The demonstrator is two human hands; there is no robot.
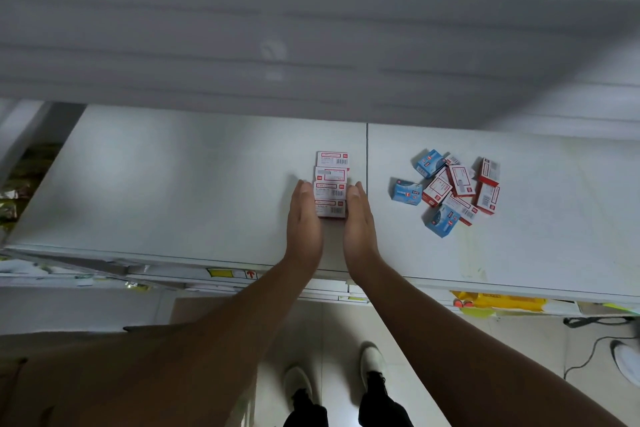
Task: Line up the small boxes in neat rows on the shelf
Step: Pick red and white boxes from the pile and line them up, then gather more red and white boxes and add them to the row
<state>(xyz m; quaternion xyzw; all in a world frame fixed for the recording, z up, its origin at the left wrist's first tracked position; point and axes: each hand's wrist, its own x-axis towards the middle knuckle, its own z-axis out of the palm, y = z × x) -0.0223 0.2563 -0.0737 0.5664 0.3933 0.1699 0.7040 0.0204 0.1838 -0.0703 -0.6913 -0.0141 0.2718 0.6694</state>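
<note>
A short column of four red-and-white boxes (331,184) is squared up on the white shelf (173,184), with the left hand (304,215) laid flat against one side and the right hand (358,215) against the other. Both hands are kept released, the fingers straight and together, so nothing is grasped; the nearer boxes are simply pressed between the two palms. The flat hands appear to serve as guides, so that the edges of the boxes are brought flush and the column is kept straight. The two farthest boxes lie just beyond the fingertips and are not touched; the top one sits slightly off line to the right. A seam (367,184) between two shelf panels runs just beside the right hand, and it may be used as a reference line for the column. Well off to the right of the right hand, a loose heap of unsorted boxes (450,191) is left, red-and-white ones mixed with blue ones, tilted and overlapping. The task is judged to be at an early stage, since only one column is formed and the heap is not yet sorted.
</note>
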